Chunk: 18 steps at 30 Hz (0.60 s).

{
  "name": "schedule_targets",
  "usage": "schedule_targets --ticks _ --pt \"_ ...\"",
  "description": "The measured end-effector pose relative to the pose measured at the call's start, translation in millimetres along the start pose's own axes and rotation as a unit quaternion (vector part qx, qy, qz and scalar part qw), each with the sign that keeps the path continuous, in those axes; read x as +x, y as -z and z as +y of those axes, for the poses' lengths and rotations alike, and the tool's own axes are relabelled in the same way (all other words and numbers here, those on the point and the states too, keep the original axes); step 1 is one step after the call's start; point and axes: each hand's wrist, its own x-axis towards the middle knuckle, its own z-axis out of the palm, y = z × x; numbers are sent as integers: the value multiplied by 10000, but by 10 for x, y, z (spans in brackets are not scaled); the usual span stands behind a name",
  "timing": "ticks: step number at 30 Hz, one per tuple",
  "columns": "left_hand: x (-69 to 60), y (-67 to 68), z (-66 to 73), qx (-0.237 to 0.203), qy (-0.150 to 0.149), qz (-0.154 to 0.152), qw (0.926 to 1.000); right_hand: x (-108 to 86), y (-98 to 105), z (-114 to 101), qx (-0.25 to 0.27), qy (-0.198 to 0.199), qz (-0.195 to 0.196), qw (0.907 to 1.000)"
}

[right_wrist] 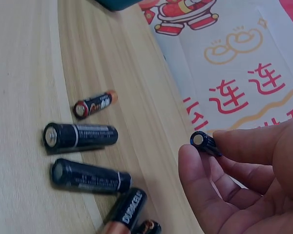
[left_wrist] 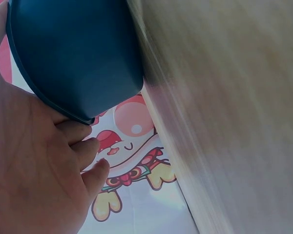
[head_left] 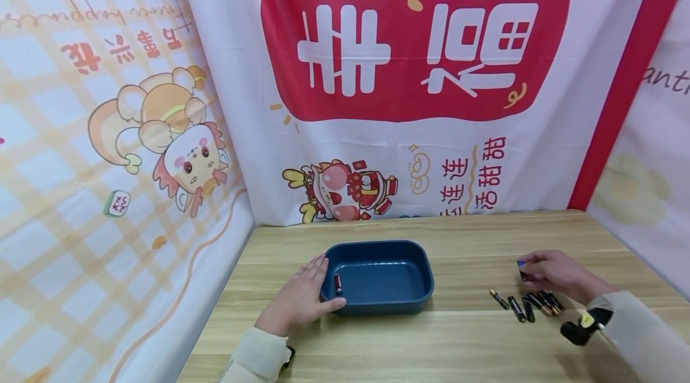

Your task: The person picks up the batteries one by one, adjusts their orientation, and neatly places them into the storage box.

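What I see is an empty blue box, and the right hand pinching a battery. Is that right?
Not quite: the blue box isn't empty. The head view shows one reddish battery inside it. The right hand does pinch a dark battery.

Pale, seemingly beige sleeves (head_left: 642, 330) meet black wrist devices (head_left: 575, 333), one yellow-marked.

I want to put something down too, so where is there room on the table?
There's bare table between the blue tray and the loose batteries, and on the tray's near side, between the sleeves. It's crowded at the tray's left end, where the left hand rests, and around the batteries by the right hand.
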Motion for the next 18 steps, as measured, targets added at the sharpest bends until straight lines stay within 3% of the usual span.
schedule_targets --ticks 9,18 --pt "7 -3 1 132 -33 34 9999 60 -129 -147 -238 -283 177 9992" --pt "23 -3 1 320 4 -34 9995 177 -269 -273 -377 -205 7 9991"
